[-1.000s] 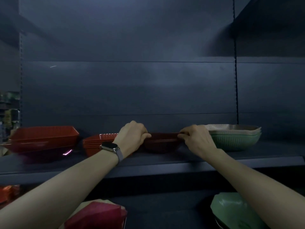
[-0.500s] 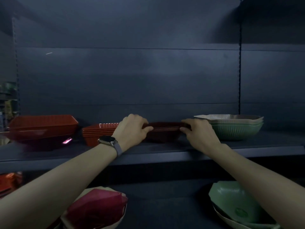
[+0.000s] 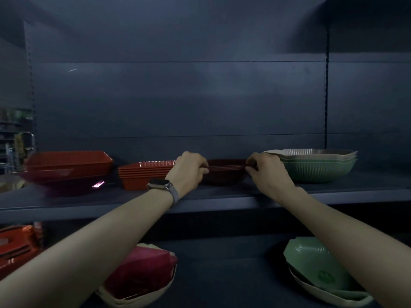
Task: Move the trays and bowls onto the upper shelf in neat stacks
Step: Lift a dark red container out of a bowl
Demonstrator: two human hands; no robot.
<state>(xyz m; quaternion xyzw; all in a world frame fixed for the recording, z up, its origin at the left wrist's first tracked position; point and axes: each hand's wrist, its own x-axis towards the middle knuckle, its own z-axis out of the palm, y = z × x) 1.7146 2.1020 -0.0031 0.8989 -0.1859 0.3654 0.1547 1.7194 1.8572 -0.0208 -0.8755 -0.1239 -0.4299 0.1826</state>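
Head view faces a dark shelving unit whose back panel (image 3: 178, 96) fills most of the frame. Below it the upper shelf (image 3: 222, 204) runs the full width, and the lower shelf (image 3: 222, 276) lies beneath my forearms. At the far left of the upper shelf a big red tray (image 3: 69, 162) sits on something darker with a pink glint, too blurred for me to tell what it is. At the right end stands a stack of ribbed green bowls (image 3: 318, 172), with a paler bowl on top. Just right of the big tray is a nested stack of smaller red trays (image 3: 142, 175). Between that stack and the green bowls, at the middle of the upper shelf, are the dark red bowls (image 3: 224, 174), stacked and seemingly resting on the shelf surface. My left grip (image 3: 189, 172) is curled over their left rim and hides the near end of the smaller red trays. My right grip (image 3: 266, 172) pinches their right rim, just beside the green bowls. On the lower shelf a crimson bowl (image 3: 142, 270) lies tilted inside a cream one, more green bowls (image 3: 311, 261) lean in a cream bowl at the right, and further red trays (image 3: 15, 247) show at the left edge. A watch (image 3: 159, 184) on a grey strap sits on my left wrist.
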